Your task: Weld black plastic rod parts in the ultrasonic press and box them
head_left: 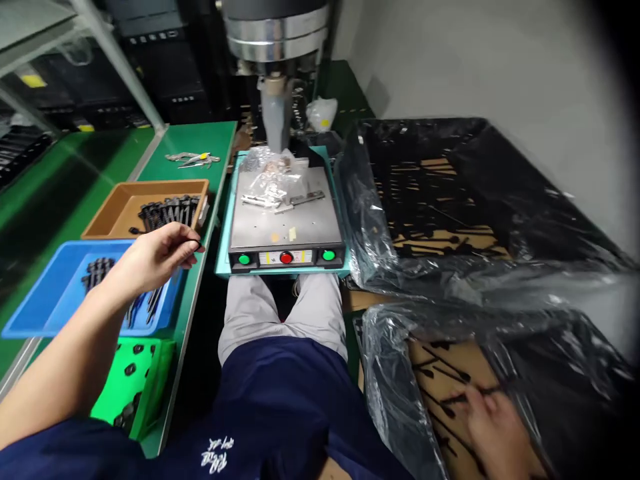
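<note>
My left hand is closed in a pinch above the front edge of the blue tray, with a small black piece at its fingertips. Its kind is too small to make out. At the lower right, my right hand reaches into a plastic-lined box. Its fingers are closed on a thin black rod-like part, slightly blurred. Similar black parts with a knob at one end lie on brown cardboard beside it. The blue tray holds several black parts.
A brown tray with black parts and a green bin with small black pieces stand on the left bench. A press machine with buttons is ahead, its metal horn above a plastic-wrapped fixture. Another lined box stands right.
</note>
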A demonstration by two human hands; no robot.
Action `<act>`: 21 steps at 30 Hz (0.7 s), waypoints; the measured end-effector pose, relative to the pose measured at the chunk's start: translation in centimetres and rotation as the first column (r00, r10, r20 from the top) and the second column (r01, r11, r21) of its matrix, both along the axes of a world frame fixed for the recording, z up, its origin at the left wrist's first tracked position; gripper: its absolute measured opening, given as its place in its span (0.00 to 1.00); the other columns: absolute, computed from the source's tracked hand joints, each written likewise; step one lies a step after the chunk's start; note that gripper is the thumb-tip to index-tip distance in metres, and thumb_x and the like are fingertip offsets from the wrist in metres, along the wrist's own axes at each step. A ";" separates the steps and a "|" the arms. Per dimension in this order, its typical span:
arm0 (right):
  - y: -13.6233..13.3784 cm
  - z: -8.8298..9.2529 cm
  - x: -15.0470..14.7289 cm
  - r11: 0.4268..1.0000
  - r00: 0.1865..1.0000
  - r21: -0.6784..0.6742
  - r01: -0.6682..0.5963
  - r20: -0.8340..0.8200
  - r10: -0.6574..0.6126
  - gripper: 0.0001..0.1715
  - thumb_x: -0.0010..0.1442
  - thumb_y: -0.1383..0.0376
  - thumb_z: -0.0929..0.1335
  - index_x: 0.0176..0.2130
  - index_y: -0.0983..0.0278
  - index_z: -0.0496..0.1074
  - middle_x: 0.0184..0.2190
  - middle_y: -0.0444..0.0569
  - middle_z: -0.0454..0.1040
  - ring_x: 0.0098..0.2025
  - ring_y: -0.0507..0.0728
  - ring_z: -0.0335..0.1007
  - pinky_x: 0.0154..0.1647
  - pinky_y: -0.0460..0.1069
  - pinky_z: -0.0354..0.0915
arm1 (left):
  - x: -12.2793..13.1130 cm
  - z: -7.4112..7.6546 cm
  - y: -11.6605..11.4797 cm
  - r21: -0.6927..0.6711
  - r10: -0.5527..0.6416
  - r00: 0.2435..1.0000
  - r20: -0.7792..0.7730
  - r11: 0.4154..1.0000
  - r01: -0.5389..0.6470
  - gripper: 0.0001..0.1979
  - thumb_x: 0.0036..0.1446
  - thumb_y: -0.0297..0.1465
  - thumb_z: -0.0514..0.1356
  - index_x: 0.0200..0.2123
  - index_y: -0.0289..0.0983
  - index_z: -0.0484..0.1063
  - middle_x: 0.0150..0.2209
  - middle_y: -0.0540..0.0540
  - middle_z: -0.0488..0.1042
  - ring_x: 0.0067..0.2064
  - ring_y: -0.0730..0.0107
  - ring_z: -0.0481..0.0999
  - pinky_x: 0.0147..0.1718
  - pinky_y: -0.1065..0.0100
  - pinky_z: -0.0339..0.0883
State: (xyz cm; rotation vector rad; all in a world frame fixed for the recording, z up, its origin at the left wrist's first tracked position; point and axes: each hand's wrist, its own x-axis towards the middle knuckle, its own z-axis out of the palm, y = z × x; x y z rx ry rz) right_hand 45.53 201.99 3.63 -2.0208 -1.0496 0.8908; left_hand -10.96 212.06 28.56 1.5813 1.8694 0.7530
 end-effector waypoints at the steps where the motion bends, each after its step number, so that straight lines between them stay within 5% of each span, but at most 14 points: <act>1: 0.5 1.1 -1.0 0.994 0.991 0.071 0.084 -0.109 -0.076 0.21 0.55 0.41 0.69 0.36 0.52 0.66 0.30 0.59 0.73 0.27 0.60 0.72 0.30 0.59 0.65 | 1.4 0.0 1.9 0.021 -0.071 0.997 0.034 0.997 0.070 0.20 0.52 0.49 0.67 0.38 0.38 0.73 0.30 0.48 0.77 0.29 0.67 0.75 0.29 0.65 0.72; 3: 2.7 3.8 -4.1 0.980 0.951 0.200 0.016 -0.306 0.047 0.19 0.56 0.48 0.72 0.42 0.55 0.68 0.27 0.51 0.72 0.27 0.58 0.70 0.33 0.57 0.66 | 4.6 -0.2 5.5 0.047 -0.185 0.976 0.116 0.982 0.181 0.19 0.49 0.46 0.70 0.36 0.37 0.75 0.31 0.46 0.77 0.29 0.67 0.75 0.28 0.65 0.73; 6: 7.6 7.2 -10.1 0.920 0.816 0.378 -0.106 -0.496 0.297 0.26 0.56 0.51 0.72 0.51 0.59 0.68 0.24 0.41 0.66 0.20 0.51 0.56 0.22 0.49 0.57 | 9.8 -1.2 9.4 0.047 -0.291 0.899 0.326 0.955 0.293 0.19 0.42 0.41 0.75 0.31 0.36 0.76 0.32 0.43 0.80 0.36 0.61 0.80 0.37 0.61 0.76; 10: 11.7 8.8 -17.3 0.851 0.631 0.441 -0.284 -0.582 0.513 0.28 0.63 0.46 0.67 0.51 0.64 0.70 0.26 0.41 0.62 0.20 0.48 0.49 0.18 0.46 0.46 | 14.9 -4.5 10.8 0.095 -0.358 0.723 0.590 0.921 0.378 0.21 0.37 0.37 0.78 0.34 0.35 0.80 0.39 0.40 0.82 0.44 0.56 0.81 0.46 0.57 0.75; 15: 13.3 9.0 -20.7 0.752 0.542 0.486 -0.446 -0.522 0.658 0.24 0.66 0.45 0.66 0.42 0.64 0.70 0.25 0.42 0.63 0.21 0.47 0.52 0.19 0.46 0.49 | 16.3 -9.3 10.0 0.109 -0.329 0.603 0.727 0.922 0.371 0.22 0.36 0.38 0.78 0.36 0.35 0.83 0.41 0.38 0.83 0.42 0.54 0.82 0.44 0.55 0.76; 21: 14.7 9.4 -21.2 0.746 0.377 0.428 -0.511 -0.668 0.642 0.26 0.63 0.45 0.69 0.44 0.65 0.71 0.24 0.40 0.62 0.18 0.45 0.48 0.17 0.44 0.46 | 15.6 -11.7 8.6 0.175 -0.299 0.589 0.751 0.950 0.259 0.17 0.38 0.37 0.77 0.34 0.38 0.84 0.43 0.39 0.82 0.48 0.51 0.81 0.52 0.51 0.73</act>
